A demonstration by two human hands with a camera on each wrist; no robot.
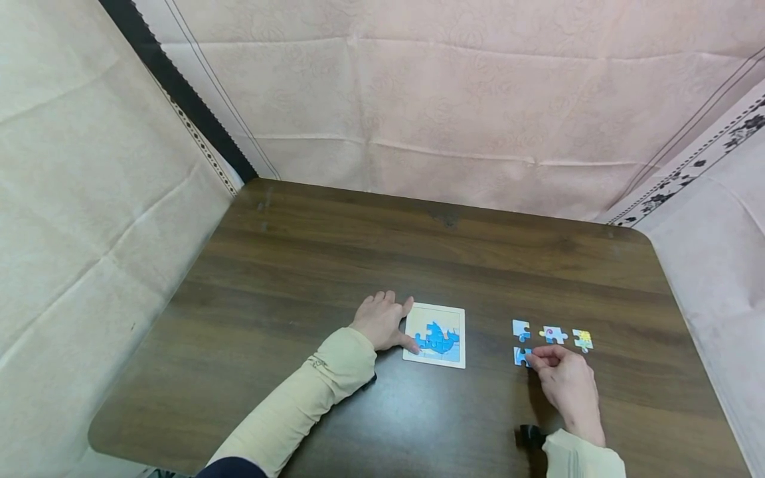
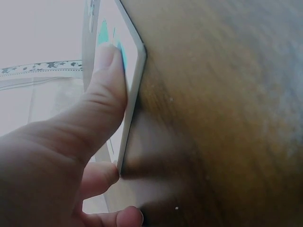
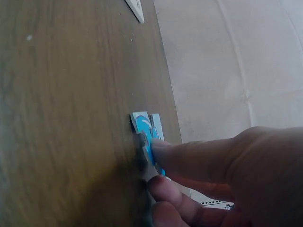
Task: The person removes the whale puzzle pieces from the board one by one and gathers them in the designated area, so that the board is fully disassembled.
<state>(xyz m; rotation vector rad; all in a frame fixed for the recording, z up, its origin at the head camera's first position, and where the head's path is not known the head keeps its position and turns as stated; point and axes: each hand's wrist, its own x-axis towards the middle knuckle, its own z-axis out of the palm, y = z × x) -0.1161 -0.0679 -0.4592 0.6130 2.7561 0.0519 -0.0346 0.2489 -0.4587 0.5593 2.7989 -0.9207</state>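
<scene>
A square puzzle board (image 1: pixel 434 307) with a pale frame lies on the table, its tray partly filled with blue pieces (image 1: pixel 438 340). My left hand (image 1: pixel 382 323) steadies it from the left, thumb pressing on the board's lower-left part. In the left wrist view the thumb (image 2: pixel 105 71) lies over the board's rim (image 2: pixel 136 71), and a fingertip touches its edge. To the right, my right hand (image 1: pixel 566 382) pinches the edge of a blue-and-white puzzle piece (image 1: pixel 520 356). In the right wrist view the thumb covers part of this piece (image 3: pixel 142 124); whether it is lifted I cannot tell.
Three loose puzzle pieces lie above the right hand: a blue-and-white one (image 1: pixel 521 330), one with a pink swirl (image 1: pixel 553 334) and one with yellow (image 1: pixel 582 340). The brown wooden table (image 1: pixel 358 245) is bordered by pale cloth (image 1: pixel 448 99) at the back and sides.
</scene>
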